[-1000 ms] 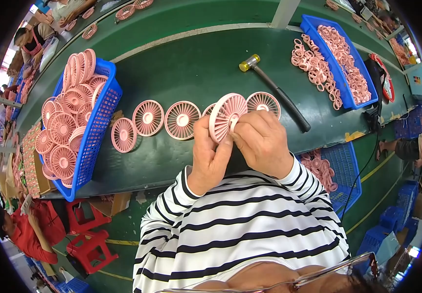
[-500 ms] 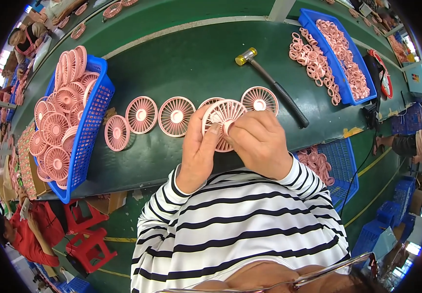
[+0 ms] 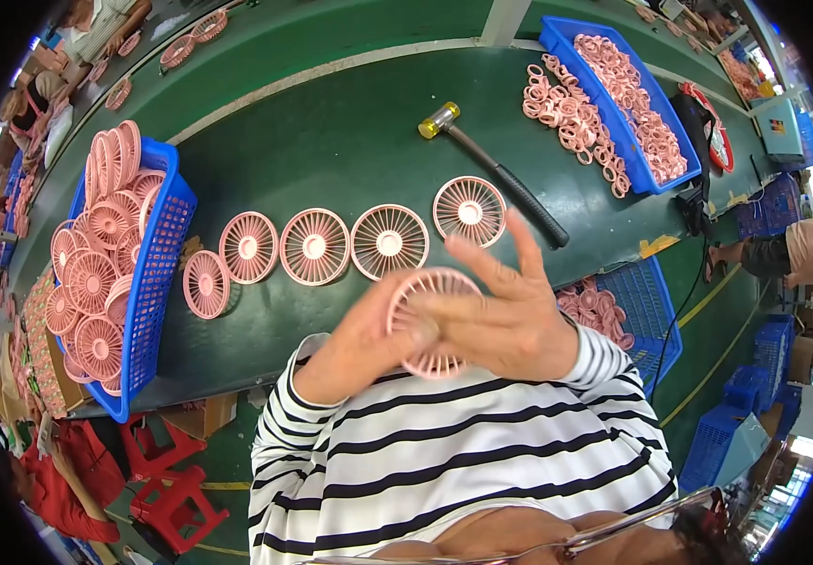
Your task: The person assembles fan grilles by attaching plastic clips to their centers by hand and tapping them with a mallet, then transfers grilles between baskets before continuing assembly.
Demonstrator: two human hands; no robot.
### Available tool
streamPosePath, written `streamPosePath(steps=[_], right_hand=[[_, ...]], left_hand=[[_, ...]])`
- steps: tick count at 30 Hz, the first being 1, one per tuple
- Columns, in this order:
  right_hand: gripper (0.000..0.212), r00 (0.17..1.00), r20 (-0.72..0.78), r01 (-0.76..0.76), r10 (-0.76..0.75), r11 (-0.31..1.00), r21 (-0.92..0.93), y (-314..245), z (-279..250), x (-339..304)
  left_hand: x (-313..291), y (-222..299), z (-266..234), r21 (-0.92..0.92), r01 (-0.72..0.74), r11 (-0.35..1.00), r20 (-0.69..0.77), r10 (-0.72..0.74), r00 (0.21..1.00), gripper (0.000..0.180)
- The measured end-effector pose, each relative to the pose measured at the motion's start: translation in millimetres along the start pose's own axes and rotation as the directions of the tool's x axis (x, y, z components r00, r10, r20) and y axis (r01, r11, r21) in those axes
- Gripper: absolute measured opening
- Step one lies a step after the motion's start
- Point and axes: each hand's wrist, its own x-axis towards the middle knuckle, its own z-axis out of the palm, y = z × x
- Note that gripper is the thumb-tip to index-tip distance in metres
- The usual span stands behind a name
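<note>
In front of my chest I hold a pink fan grille [image 3: 436, 363], a round guard with thin radial slats, tilted toward me. My left hand [image 3: 359, 339] is closed on its left side, thumb toward the middle. My right hand [image 3: 519, 330] lies across its face from the right. Its lower fingers press at the grille's centre, blurred by motion, while two upper fingers stick out spread. What lies under those fingertips is hidden. Beyond my hands several like grilles lie in a row, among them one grille [image 3: 389, 243] just past my left hand and another grille [image 3: 469, 213] near my right fingers.
A hammer [image 3: 491, 169] with a yellow head lies on the green table [image 3: 331, 122]. At left stands a blue basket [image 3: 157, 282] heaped with grilles. Pink rings [image 3: 571, 118] lie beside a blue tray [image 3: 618, 118] at far right. Another blue basket [image 3: 646, 311] sits below the table's right edge.
The grille has come nearer to my body. My right hand has gone from a pinch at its middle to lying across it with two fingers spread. The view has shifted slightly.
</note>
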Motion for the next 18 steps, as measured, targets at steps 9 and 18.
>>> streamPosePath(steps=[9, 18], right_hand=[[0.033, 0.955, 0.270, -0.298, 0.127, 0.372, 0.879, 38, -3, -33], [0.027, 0.704, -0.092, -0.551, 0.704, 0.623, 0.555, 92, 2, -58]], left_hand=[[23, -26, 10, 0.388, -0.198, 0.900, 0.181, 0.136, 0.974, 0.049], [73, -40, 53, 0.709, -0.404, 0.578, 0.187, 0.398, 0.898, 0.036]])
